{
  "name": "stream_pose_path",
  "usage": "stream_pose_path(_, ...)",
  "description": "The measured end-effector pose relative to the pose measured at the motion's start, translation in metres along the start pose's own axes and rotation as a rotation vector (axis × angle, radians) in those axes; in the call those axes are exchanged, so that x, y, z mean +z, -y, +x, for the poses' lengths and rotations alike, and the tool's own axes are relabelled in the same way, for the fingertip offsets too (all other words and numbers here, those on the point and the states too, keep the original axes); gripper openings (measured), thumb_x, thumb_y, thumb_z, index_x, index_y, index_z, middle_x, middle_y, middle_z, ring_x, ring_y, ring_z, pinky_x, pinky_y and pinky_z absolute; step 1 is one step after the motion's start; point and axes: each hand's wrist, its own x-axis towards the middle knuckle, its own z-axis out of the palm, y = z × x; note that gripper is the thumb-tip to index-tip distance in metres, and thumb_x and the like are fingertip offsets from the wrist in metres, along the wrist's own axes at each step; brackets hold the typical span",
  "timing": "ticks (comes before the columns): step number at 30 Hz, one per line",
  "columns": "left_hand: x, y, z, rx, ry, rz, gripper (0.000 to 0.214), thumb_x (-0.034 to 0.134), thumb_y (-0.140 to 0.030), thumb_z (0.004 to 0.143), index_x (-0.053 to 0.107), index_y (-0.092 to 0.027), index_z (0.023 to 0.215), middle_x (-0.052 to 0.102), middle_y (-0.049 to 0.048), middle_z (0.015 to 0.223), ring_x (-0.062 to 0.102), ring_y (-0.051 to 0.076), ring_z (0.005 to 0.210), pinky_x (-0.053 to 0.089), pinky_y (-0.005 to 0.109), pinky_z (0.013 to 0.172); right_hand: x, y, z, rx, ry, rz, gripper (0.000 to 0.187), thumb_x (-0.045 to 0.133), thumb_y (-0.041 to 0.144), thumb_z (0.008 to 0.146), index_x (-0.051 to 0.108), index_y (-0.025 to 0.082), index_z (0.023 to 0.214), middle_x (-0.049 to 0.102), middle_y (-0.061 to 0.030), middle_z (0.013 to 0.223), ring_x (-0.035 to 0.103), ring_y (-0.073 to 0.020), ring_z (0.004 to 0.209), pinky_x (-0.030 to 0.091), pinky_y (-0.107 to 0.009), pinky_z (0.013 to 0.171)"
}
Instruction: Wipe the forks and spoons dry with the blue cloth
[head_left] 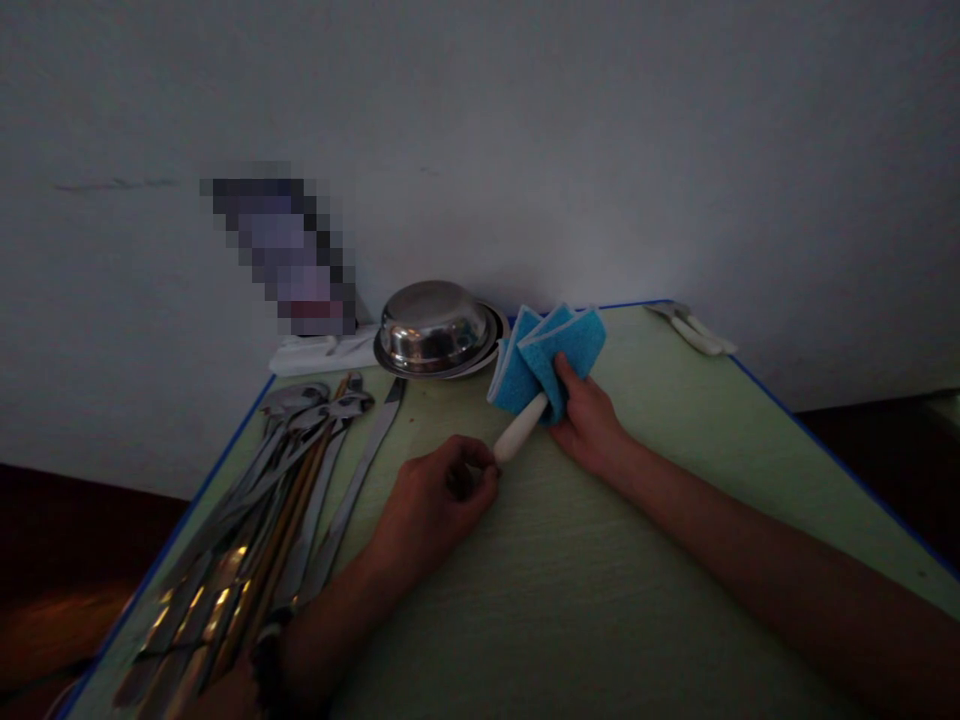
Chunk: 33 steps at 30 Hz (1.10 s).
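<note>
My left hand [442, 490] pinches the tip of a white handle [519, 430] between thumb and fingers. The handle slants up to the right, and whatever is at its other end is hidden inside a folded blue cloth [574, 345]. Closed around that cloth is my right hand [589, 415], with its thumb pressed on the near side. Both hands are above the middle of a pale green table [540, 600].
Left of my forearm lie several metal spoons and other cutlery [255, 500] with wooden chopsticks [292, 510], and a knife [367, 460] beside them. An upturned steel bowl [431, 320] stands by the wall. White-handled utensils [694, 330] rest at the far right corner.
</note>
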Motion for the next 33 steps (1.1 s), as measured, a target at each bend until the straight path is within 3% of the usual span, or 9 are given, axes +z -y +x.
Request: stream_pose_path(33, 0.0004, 0.0012, -0.0006, 0.035, 0.008, 0.018, 0.009, 0.055, -0.026, 0.076, 0.058, -0.018, 0.081, 0.059, -0.0039, 0.058, 0.055, 0.010, 0.049, 0.041, 0.019, 0.046, 0.0009, 0.0007, -0.0019, 0.002, -0.029, -0.028, 0.022, 0.063, 0.036, 0.071, 0.059, 0.021, 0.087, 0.069, 0.0004, 0.084, 0.062, -0.0146, 0.077, 0.049, -0.030, 0.073)
